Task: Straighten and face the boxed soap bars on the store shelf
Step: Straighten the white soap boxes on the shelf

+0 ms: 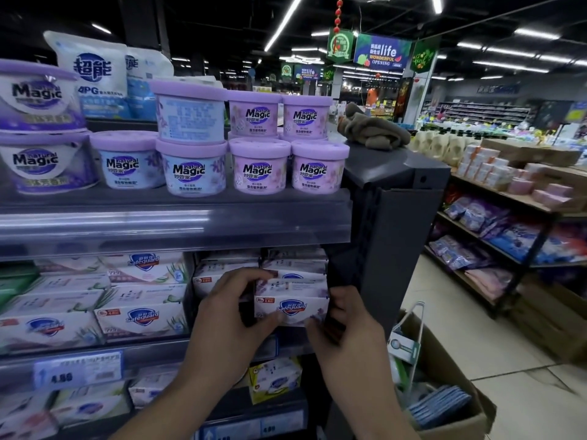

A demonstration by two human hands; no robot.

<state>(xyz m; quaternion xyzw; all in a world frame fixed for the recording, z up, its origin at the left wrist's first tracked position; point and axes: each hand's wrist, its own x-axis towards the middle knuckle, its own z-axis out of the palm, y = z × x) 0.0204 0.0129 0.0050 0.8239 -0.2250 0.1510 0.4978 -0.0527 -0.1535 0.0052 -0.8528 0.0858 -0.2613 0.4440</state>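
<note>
Soap boxes (139, 315), Safeguard print, stacked on the middle shelf (158, 347) under a row of purple-lidded tubs (193, 173); the left stacks face front. Left hand (232, 312) grips the front lavender box (292, 308) at its left end, thumb on the face. Right hand (346, 325) pinches its right end, just beside the dark shelf upright (390, 249). Box level, logo forward, at the shelf's right end. Cardboard carton (441, 354) on the floor, far right.

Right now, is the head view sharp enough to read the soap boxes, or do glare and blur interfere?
Head view: the box gripped by left hand and right hand reads sharply; the lower boxes smear with blur; glare streaks the rail; wide-angle distortion skews the post.
</note>
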